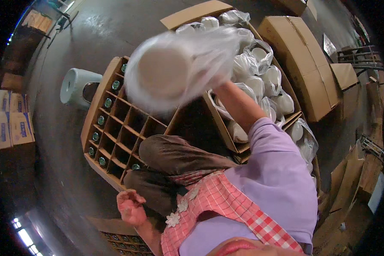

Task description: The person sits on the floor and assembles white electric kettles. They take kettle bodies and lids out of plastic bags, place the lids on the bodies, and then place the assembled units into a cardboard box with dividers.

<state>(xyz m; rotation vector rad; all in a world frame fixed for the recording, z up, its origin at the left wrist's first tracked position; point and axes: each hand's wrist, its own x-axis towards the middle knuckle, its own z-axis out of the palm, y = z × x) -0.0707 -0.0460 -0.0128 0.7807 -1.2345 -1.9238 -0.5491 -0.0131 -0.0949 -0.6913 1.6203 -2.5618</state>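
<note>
Right now, your right hand (212, 80) has its fingers gripping a clear plastic bag (209, 45) (blurred, so their exact hold is hard to tell). Inside it, a round beige piece (164, 71) hangs over the far side of the divided carton (103, 174), whose outer cells hold glass bottles (108, 103). Your left hand (131, 207) holds nothing, fingers loosely curled, near that carton's closest corner. Bagged pale pieces (255, 87) fill the open box (224, 131) under your right forearm.

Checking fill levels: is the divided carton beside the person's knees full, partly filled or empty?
Partly filled: the divided carton holds glass items along its left edge, while several middle compartments look empty.
</note>
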